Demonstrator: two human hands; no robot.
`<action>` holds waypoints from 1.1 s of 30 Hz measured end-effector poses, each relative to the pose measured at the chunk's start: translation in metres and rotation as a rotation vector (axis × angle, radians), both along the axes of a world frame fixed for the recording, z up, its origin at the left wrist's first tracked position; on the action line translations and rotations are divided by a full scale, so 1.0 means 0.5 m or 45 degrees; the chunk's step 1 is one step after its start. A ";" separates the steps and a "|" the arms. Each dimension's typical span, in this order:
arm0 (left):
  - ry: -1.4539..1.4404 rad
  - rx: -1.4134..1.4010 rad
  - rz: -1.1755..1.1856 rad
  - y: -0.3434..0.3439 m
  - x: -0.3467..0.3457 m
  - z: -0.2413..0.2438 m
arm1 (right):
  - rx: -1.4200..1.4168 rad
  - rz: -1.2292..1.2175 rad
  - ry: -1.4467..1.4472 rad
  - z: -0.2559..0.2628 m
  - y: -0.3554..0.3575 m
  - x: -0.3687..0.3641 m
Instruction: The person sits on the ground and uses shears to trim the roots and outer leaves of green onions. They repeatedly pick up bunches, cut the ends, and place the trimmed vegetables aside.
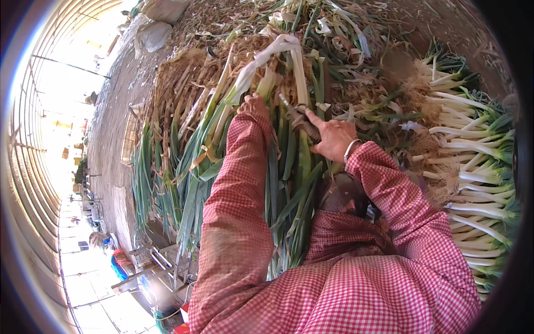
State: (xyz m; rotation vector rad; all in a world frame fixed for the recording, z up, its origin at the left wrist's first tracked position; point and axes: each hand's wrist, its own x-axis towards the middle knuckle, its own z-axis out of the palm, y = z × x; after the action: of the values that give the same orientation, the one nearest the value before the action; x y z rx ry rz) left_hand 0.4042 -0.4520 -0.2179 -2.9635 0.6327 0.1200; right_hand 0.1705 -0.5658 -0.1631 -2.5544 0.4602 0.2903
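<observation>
Before me lies a pile of untrimmed long green onions (200, 137), their dry roots pointing away and green leaves towards me. My left hand (254, 105) is curled at a pale onion stalk (266, 85), its fingers partly hidden by the sleeve. A loose whitish sheath (247, 79) bends over beside it from the top of a white onion stem (298, 71). My right hand (336, 140) grips a small tool with a cloth-wrapped handle (306, 123), its index finger stretched along it. The tool's narrow metal tip (283, 99) points up and left, close to that white stem.
Cleaned white-stemmed onions (475, 146) lie in a long row at the right. Peeled leaves and dry skins (346, 46) litter the far ground. At the left are a plastic crate (128, 137) and a metal frame (150, 267). White sacks (154, 35) lie at the far left.
</observation>
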 end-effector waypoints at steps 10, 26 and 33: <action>0.276 -0.095 0.063 0.275 -0.158 0.140 | -0.018 0.117 -0.040 0.075 0.131 -0.159; 0.877 -1.301 0.280 0.571 -0.502 0.009 | 0.064 0.401 0.040 0.125 0.271 -0.308; 1.040 -1.699 0.386 0.594 -0.613 0.042 | 0.011 0.366 -0.014 0.111 0.278 -0.269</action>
State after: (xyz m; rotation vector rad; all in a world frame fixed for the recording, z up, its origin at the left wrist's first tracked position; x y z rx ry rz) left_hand 0.0978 -0.1549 -0.1971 -4.2115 0.3268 1.5495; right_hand 0.0361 -0.4268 -0.1076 -2.6103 0.0848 0.3793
